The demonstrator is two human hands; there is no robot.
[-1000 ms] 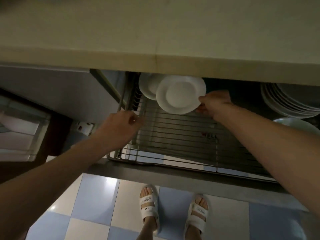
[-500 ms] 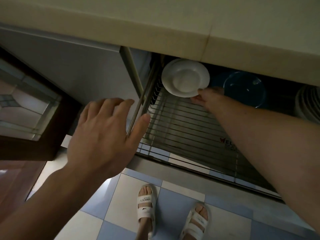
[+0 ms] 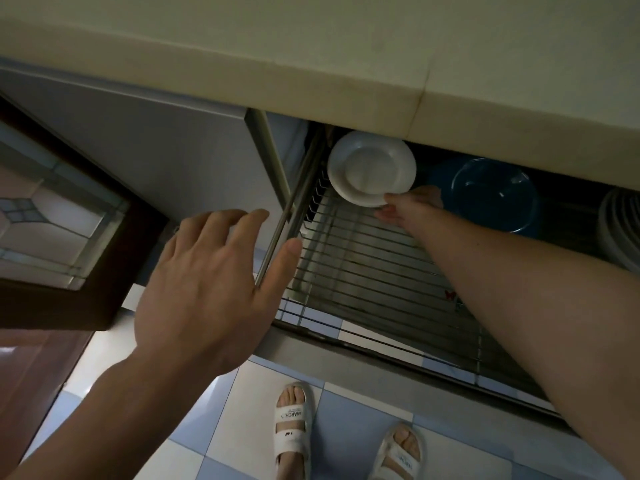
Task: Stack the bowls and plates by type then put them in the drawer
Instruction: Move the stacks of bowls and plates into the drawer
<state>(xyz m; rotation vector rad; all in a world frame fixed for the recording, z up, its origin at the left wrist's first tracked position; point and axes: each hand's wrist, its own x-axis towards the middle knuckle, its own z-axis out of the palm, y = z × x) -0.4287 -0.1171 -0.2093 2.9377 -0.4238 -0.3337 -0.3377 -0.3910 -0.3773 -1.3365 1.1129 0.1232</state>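
Right hand (image 3: 407,207) pinches white plate (image 3: 371,168) rim at the wire drawer rack (image 3: 363,258) rear; left hand (image 3: 211,289) hovers, fingers spread, empty.

Dim, flat indoor light with a greenish-grey cast; no hard shadows. The drawer (image 3: 398,268) interior under the countertop (image 3: 311,64) falls into deep shade, its back right nearly black. Wide-angle bending curves the straight edges toward the borders; near left hand (image 3: 207,289) slightly soft.
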